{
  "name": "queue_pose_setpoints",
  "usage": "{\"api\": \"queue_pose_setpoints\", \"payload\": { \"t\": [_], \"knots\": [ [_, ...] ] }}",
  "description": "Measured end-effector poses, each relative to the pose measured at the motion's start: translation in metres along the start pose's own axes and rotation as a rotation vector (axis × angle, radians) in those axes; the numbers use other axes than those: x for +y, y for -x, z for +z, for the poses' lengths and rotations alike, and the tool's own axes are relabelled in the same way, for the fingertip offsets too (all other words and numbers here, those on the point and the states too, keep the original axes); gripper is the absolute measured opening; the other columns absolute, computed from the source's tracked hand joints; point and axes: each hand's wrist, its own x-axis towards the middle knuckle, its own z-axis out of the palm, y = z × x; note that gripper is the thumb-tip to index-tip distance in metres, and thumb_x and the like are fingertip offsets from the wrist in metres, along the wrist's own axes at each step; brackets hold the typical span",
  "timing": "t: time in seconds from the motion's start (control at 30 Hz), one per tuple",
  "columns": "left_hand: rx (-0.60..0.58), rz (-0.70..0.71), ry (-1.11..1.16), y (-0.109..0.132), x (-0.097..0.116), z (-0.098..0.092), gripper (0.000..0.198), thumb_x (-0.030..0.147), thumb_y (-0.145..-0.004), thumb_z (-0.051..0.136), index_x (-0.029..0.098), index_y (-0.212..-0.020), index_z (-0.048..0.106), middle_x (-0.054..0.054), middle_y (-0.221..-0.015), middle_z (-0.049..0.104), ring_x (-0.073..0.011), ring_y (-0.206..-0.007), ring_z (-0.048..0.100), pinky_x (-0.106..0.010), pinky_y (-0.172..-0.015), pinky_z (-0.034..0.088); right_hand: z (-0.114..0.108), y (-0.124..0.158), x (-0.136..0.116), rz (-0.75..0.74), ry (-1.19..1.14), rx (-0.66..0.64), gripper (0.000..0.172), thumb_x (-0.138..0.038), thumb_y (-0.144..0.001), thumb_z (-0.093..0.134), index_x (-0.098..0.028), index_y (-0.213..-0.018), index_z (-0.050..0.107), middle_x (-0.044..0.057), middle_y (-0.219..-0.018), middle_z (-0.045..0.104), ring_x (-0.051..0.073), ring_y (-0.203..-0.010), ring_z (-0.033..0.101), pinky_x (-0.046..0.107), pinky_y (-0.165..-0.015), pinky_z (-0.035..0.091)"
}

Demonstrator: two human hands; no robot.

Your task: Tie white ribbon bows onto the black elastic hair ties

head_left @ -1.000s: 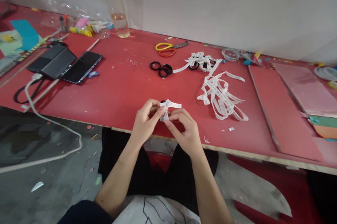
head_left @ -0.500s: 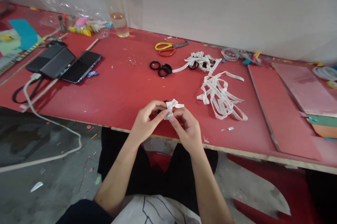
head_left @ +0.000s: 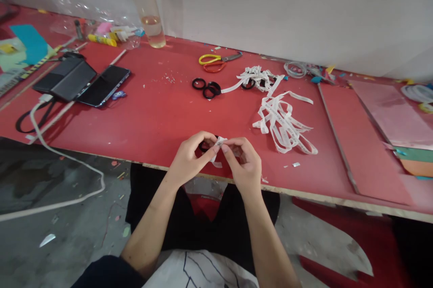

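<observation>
Between my two hands, just above the table's front edge, is a short piece of white printed ribbon (head_left: 219,141). My left hand (head_left: 192,155) pinches it with thumb and fingers, and a black hair tie (head_left: 203,146) shows partly behind those fingers. From the other side, the thumb and fingertips of my right hand (head_left: 244,161) press on the ribbon too. One ribbon end hangs below the fingertips. Farther back lie several black hair ties (head_left: 211,90), a bunch of white ribbon pieces (head_left: 259,78) and a loose pile of printed ribbon (head_left: 284,121).
Scissors (head_left: 219,61) with yellow and red handles lie at the back. A water bottle (head_left: 154,30) stands by the wall. On the left are a phone (head_left: 105,85), a dark stand (head_left: 67,76) and a white cable (head_left: 84,159). Flat boards (head_left: 358,143) lie at right.
The ribbon's upper loop and end have folded down between my fingers, with an end now hanging below. My right hand has shifted slightly; the other items stay put.
</observation>
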Motion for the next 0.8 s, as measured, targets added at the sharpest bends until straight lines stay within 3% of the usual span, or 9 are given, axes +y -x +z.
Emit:
{"api": "queue_pose_setpoints", "payload": {
  "t": [0.17,0.33,0.57,0.8],
  "knots": [
    [0.020,0.019,0.008,0.0008,-0.0029,-0.0004,0.008,0.025,-0.092,0.063,0.021,-0.099,0.063,-0.002,-0.095,0.068,-0.0138,-0.089,0.064,-0.026,-0.081,0.050,0.0013,-0.0002,0.0013,0.105,-0.028,0.023,0.013,-0.035,-0.091,0.067,-0.022,-0.092,0.068,0.002,-0.086,0.067,0.014,-0.077,0.064,0.028,-0.073,0.053],
    [0.005,0.024,0.002,0.0006,-0.0031,-0.0008,0.008,0.023,-0.093,0.060,0.021,-0.100,0.062,-0.002,-0.096,0.068,-0.0135,-0.089,0.063,-0.026,-0.081,0.050,0.0002,0.0000,-0.0004,0.066,-0.015,-0.013,0.014,-0.035,-0.091,0.067,-0.021,-0.087,0.068,0.001,-0.082,0.066,0.013,-0.073,0.061,0.028,-0.070,0.052],
    [0.005,0.038,-0.072,0.0020,-0.0018,-0.0001,0.008,0.023,-0.093,0.060,0.021,-0.101,0.061,-0.002,-0.098,0.067,-0.0132,-0.090,0.063,-0.026,-0.079,0.048,0.0015,0.0013,-0.0002,0.063,0.019,0.061,0.010,-0.032,-0.089,0.070,-0.022,-0.091,0.070,0.001,-0.082,0.067,0.012,-0.073,0.061,0.025,-0.070,0.052],
    [-0.007,0.075,-0.115,0.0011,-0.0022,0.0006,0.009,0.024,-0.094,0.060,0.021,-0.102,0.061,-0.002,-0.098,0.068,-0.0136,-0.091,0.062,-0.026,-0.083,0.049,-0.0006,-0.0004,0.0006,0.150,-0.084,-0.034,0.017,-0.036,-0.089,0.068,-0.020,-0.084,0.068,0.001,-0.080,0.068,0.012,-0.071,0.063,0.024,-0.066,0.054]
  ]
}}
